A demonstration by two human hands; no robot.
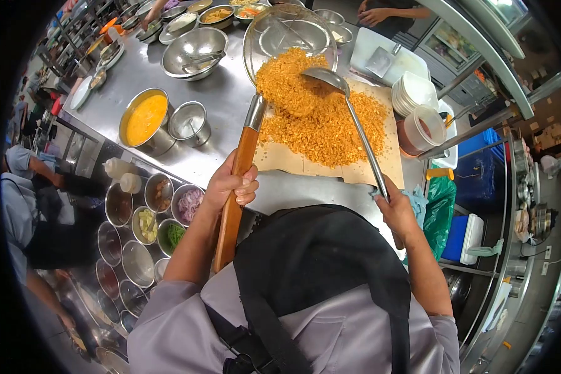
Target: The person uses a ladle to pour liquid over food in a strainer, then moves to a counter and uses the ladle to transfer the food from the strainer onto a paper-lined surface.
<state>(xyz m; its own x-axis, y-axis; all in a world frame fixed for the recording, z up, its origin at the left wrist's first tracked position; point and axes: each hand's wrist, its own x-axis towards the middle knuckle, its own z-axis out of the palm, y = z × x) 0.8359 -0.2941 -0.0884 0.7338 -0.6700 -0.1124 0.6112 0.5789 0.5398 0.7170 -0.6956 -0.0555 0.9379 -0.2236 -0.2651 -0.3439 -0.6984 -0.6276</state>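
The left hand [234, 185] has its fingers wrapped around the brown wooden handle of a large round wire-mesh strainer [253, 47]; the right hand [396, 209] has its fingers curled around the slim shaft of a long steel ladle [359, 128]. Ahead of and between both sets of fingers, golden-orange grainy crumbs [330, 137] lie heaped on a flat tan sheet [389, 167] and fill the near part of the strainer, with the ladle's bowl against them.

Bare steel table [224, 121] gives open room beyond and left of the left fingers, as far as a deep steel pot of yellow liquid [162, 141] and a small steel cup [201, 132]. Between the two hands, a bare steel strip separates the sheet's near edge from the black apron [324, 255].

Room is tighter by the right fingers: a light-blue cloth [416, 206] is just beside them, a green plastic bag [441, 212] outward of it. Farther ahead, a clear round tub [431, 134] and stacked white square plates [416, 93] flank the sheet's right edge.
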